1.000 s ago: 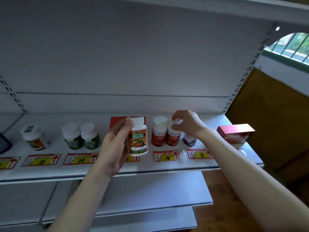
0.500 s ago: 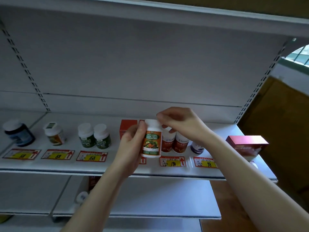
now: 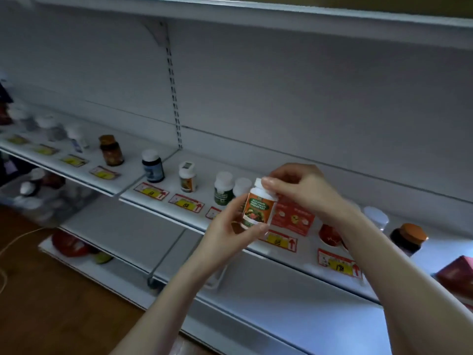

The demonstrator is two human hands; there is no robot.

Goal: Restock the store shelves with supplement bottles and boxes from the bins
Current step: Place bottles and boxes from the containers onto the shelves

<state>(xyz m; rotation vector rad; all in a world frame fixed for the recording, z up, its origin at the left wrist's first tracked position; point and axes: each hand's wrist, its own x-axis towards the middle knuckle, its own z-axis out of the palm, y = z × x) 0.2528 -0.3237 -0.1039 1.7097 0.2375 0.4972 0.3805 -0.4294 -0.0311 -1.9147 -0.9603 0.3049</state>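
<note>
Your left hand [image 3: 230,231] grips the white-capped, orange-labelled supplement bottle [image 3: 258,208] while your right hand [image 3: 299,190] pinches its cap. It's not shelved yet, though the white shelf [image 3: 204,179] holds several bottles [image 3: 224,192].

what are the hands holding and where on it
Both hold one bottle: the left hand grips its labelled body near the base, and the right hand pinches its white cap.
</note>
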